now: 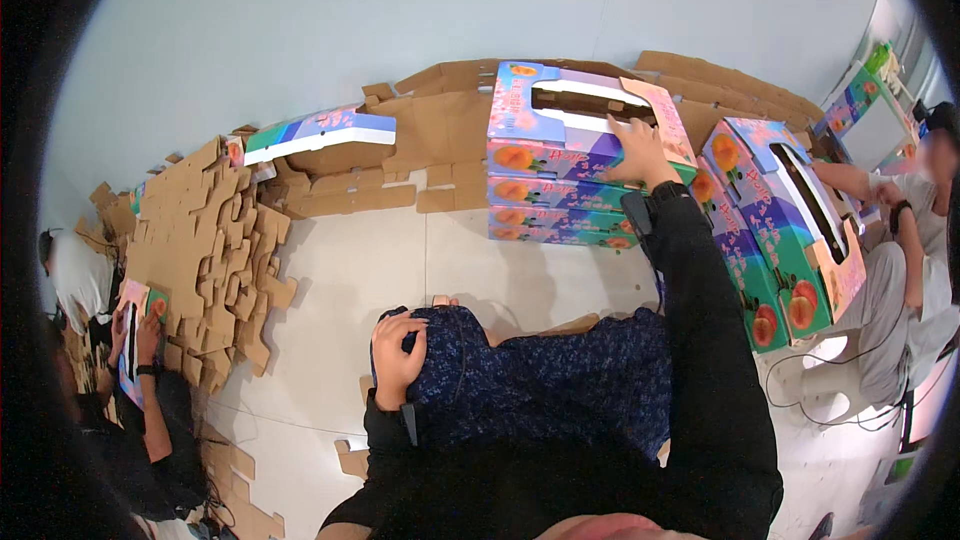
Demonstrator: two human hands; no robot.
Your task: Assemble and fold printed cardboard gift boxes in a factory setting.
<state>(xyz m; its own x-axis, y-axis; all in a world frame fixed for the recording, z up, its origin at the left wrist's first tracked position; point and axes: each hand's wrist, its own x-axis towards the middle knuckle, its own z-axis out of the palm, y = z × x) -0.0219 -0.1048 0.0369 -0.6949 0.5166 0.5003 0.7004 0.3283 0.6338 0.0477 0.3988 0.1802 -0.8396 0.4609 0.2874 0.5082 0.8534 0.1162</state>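
Floor (480, 260): pale tiles, seen from above. Plain light wall (350, 10) behind. Flat brown cardboard blanks (205, 240) lie in a ragged heap well to the left of the left hand, and more brown sheets (440, 130) lean along the wall base ahead of both hands.

Right hand (640, 155): arm in a black sleeve stretched forward, wristband at the cuff. Palm down, fingers spread and flat on the top of the stack of printed fruit cartons (570, 175), at the edge of the top carton's long handle slot. Open, pressing rather than gripping. The stack stands on the floor directly under and ahead of this hand.

Left hand (398, 355): loosely curled, resting on the person's own knee (470, 360), which is covered in dark blue patterned cloth. Holds nothing that shows.

Right of the right hand: a second pile of the same cartons (790, 230), tilted, with another seated person (900, 270) just beyond. Far left of the left hand: another person's hands on a flat printed carton (135, 335).
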